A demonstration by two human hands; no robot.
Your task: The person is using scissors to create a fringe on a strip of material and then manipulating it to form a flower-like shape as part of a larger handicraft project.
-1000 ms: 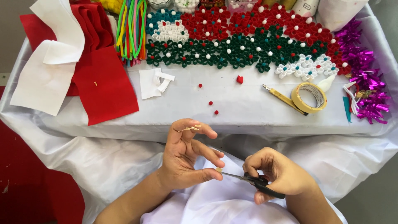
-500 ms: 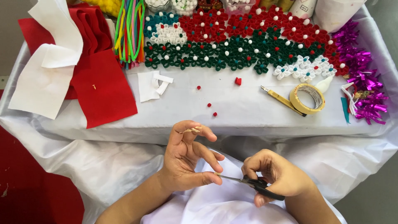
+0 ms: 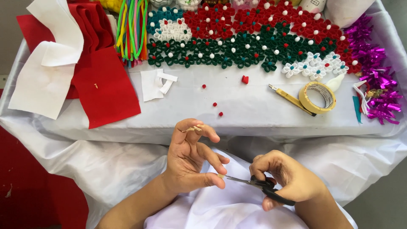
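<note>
My right hand (image 3: 288, 180) holds black-handled scissors (image 3: 258, 185) low in the view, blades pointing left. The blade tips meet a tiny pale piece (image 3: 220, 175) pinched between thumb and fingertip of my left hand (image 3: 190, 161). A thin pale strip (image 3: 193, 128) sits between the index and middle fingertips of that same hand. Both hands hover over white cloth (image 3: 229, 208) on my lap, just in front of the table edge.
On the white-covered table (image 3: 237, 106) lie rows of red, green and white folded flowers (image 3: 254, 38), red felt (image 3: 104, 89), white felt (image 3: 40, 85), coloured pipe cleaners (image 3: 132, 29), tape roll (image 3: 317, 97), yellow cutter (image 3: 290, 99), purple tinsel (image 3: 377, 80), small red beads (image 3: 215, 104).
The hands sit slightly lower and nearer; the scissors' tips have come closer to my left thumb. The table's things have not moved.
</note>
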